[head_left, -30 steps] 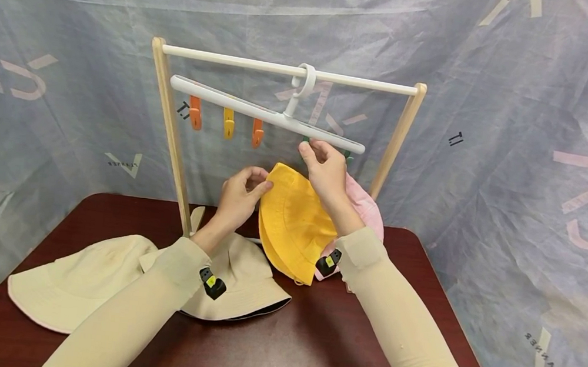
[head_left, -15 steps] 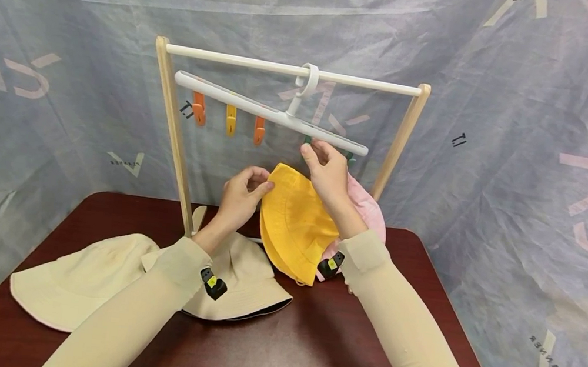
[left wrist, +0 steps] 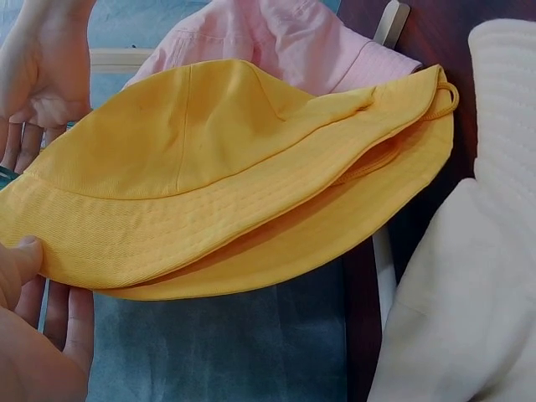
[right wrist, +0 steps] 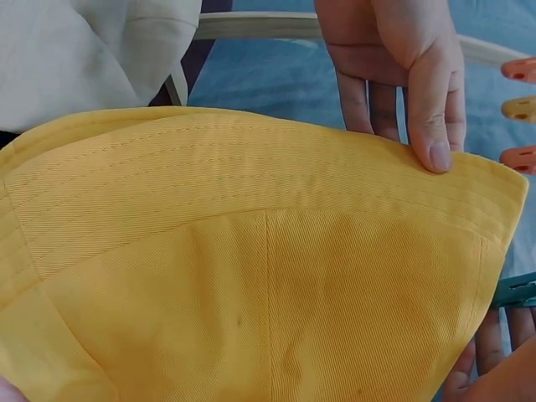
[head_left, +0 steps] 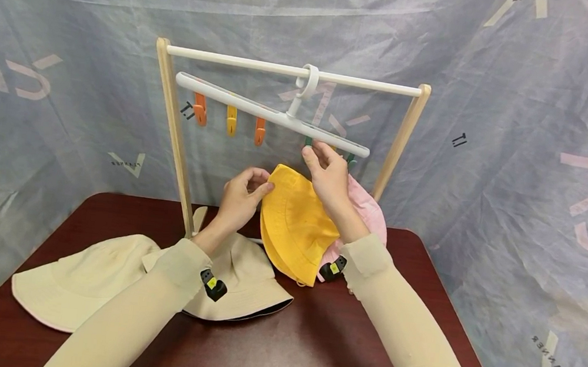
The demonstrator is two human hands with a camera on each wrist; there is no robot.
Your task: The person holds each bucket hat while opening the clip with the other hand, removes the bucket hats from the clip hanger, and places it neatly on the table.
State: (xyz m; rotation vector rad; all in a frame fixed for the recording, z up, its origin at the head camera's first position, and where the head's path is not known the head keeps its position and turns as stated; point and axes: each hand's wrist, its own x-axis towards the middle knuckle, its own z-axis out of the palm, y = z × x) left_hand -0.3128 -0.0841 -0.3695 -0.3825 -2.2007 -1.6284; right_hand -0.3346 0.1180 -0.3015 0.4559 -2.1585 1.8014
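Observation:
My left hand [head_left: 239, 199] pinches the brim of a yellow bucket hat [head_left: 296, 219], thumb on the outer face. The hat hangs folded, brim edges together, as the left wrist view shows. Above it, my right hand [head_left: 331, 175] holds a green clothespin [right wrist: 515, 290] under the right half of a white hanger [head_left: 274, 115]. That clothespin lies at the hat's corner in the right wrist view. Behind the yellow hat is a pink hat [head_left: 366, 208], partly hidden by it and by my right forearm.
The hanger tilts down to the right on the white rail [head_left: 231, 58] of a wooden stand [head_left: 173, 136]. Two orange pins and a yellow clothespin [head_left: 231, 121] hang at its left. Two cream hats, one a bucket hat [head_left: 241, 288], lie on the dark red table [head_left: 321, 340].
The whole head view has shifted slightly. Both hands keep their places at the yellow hat's brim and the green clothespin, and the hat stays nearly still.

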